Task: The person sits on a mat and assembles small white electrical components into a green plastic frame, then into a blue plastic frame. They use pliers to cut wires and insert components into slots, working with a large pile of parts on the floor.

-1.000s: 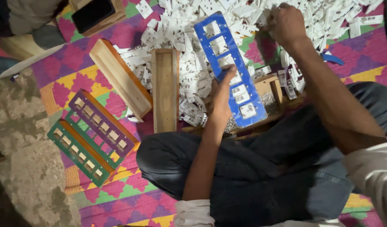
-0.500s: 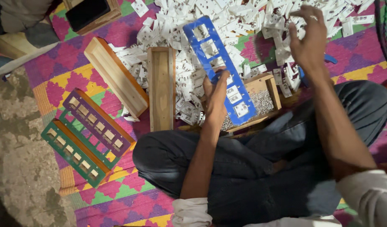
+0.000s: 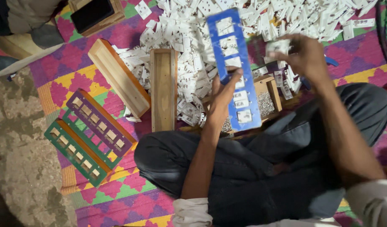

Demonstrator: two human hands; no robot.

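Farthest left on the patterned mat (image 3: pixel 55 90) lie a green frame (image 3: pixel 73 152) and a purple frame (image 3: pixel 100 122), then two wooden trays (image 3: pixel 163 88). Past them, the left hand (image 3: pixel 222 98) is closed on the edge of a blue frame (image 3: pixel 237 69) tilted over the lap. Rightmost, the right hand (image 3: pixel 305 56) pinches a white plate (image 3: pixel 277 45) above the pile of white plates (image 3: pixel 286 17), just beside the blue frame's top.

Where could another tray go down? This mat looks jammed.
Bare mat lies left of the slanted wooden tray, above the purple frame. Crowded: white parts pile around the blue frame.
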